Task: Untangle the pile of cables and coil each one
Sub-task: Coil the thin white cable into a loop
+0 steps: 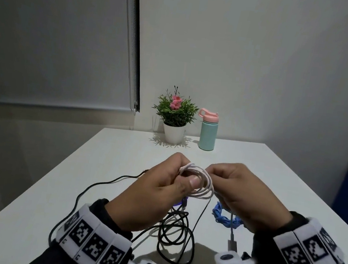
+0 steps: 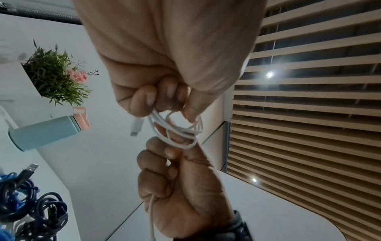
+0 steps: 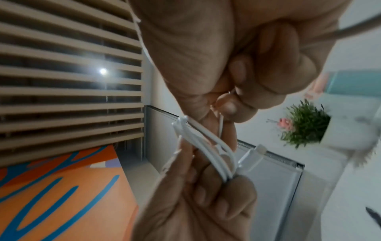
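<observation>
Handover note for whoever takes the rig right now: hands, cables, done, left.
Left hand: grips the white cable coil, held above the table.
Right hand: pinches the same coil's other side; a tail runs down past it.
White cable: mostly looped, tail not yet wound in.
Black cable: loose on the table below.
Blue cable: bunched beside it.
Left: finish white, then black and blue.

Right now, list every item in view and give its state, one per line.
White cable: coiled in loops, held off the table by both hands.
Left hand: grips the coil.
Right hand: pinches the coil's other side.
Black cable: loose, tangled on the table.
Blue cable: bunched on the table.
Bottle: upright, lid closed.
Potted plant: upright.
</observation>
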A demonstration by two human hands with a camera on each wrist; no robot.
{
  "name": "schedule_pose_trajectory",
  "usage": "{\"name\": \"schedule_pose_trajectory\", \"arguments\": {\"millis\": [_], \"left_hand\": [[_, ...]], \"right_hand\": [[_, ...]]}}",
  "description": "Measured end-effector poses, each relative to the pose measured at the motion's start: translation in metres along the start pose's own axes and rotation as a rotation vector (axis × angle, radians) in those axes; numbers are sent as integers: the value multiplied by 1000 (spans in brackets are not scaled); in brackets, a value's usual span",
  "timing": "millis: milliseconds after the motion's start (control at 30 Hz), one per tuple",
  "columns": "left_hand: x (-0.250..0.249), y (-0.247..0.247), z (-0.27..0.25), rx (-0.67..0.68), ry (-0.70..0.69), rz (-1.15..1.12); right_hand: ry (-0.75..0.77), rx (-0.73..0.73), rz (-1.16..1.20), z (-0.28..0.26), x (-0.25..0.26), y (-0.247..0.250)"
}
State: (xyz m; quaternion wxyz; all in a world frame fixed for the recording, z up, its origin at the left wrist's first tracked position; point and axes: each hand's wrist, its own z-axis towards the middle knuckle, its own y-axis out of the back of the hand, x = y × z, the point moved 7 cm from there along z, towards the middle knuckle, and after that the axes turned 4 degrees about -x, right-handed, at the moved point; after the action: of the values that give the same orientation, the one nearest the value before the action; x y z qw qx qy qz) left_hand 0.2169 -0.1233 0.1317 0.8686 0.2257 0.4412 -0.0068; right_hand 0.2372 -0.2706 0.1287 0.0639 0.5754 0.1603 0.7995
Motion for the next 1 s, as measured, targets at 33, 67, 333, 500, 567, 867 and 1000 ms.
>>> {"name": "schedule_pose_trajectory", "arguments": {"millis": [33,67,333,500,567,867,1000], "left_hand": [[-1,0,0,-31,-12,5],[-1,0,1,-63,-21,15],[5,4,3,-109,67,93],[23,23,5,-319,185,143],[30,29,5,-380,219,119],[32,9,2,-344,402,-350],[24,4,1,-315,386,-439]], "right_hand": [[-28,33,43,0,-4,-3],[-44,57,82,1,-6,-4],[12,77,-77,-1,-3,-3],[339,-324,-334,-10,26,5],[500,-381,-361,-21,43,0],[414,-251,-529,-15,29,-20],[353,-170,-468,-14,26,-22]]}}
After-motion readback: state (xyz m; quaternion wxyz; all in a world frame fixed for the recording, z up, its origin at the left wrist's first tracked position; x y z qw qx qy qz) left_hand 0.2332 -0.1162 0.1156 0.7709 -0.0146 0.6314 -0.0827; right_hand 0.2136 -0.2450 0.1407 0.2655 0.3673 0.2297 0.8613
